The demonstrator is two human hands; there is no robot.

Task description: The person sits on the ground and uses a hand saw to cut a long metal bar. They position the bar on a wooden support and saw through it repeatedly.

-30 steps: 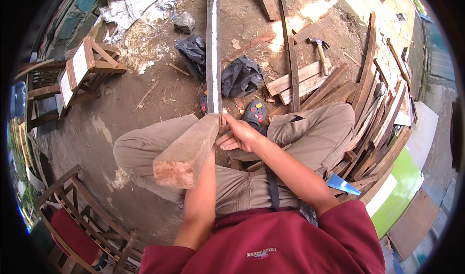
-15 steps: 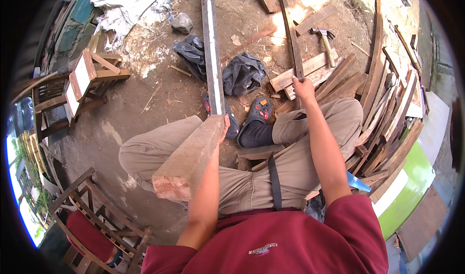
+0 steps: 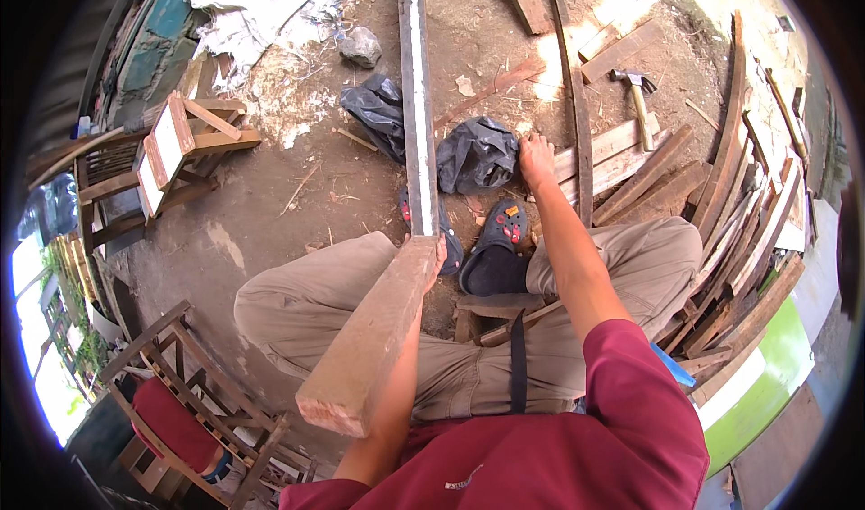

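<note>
A long wooden beam [image 3: 369,334] runs away from me, its thick bare end close to my chest. Its far stretch bears a white stripe between dark edges; whether that stretch is a separate piece I cannot tell. My left hand [image 3: 441,256] is closed around the beam from below and the right side, most of its fingers hidden. At the right edge of a crumpled black plastic bag [image 3: 478,156] is my right hand [image 3: 538,159], fingers curled on the plastic. Just right of that hand is a long, dark, slightly curved wooden strip [image 3: 577,104], apart from it.
A claw hammer [image 3: 641,113] lies by wood offcuts [image 3: 622,154]. Stacked planks [image 3: 730,231] fill the right side. Another black bag [image 3: 377,118] and a stone [image 3: 360,48] are beyond the beam. Wooden frames [image 3: 167,163] stand left; a person in a red shirt [image 3: 176,424] is lower left.
My right hand has let go of the dark wooden strip and moved left to the black plastic bag. My left hand keeps its hold on the beam. The whole view has shifted slightly.
</note>
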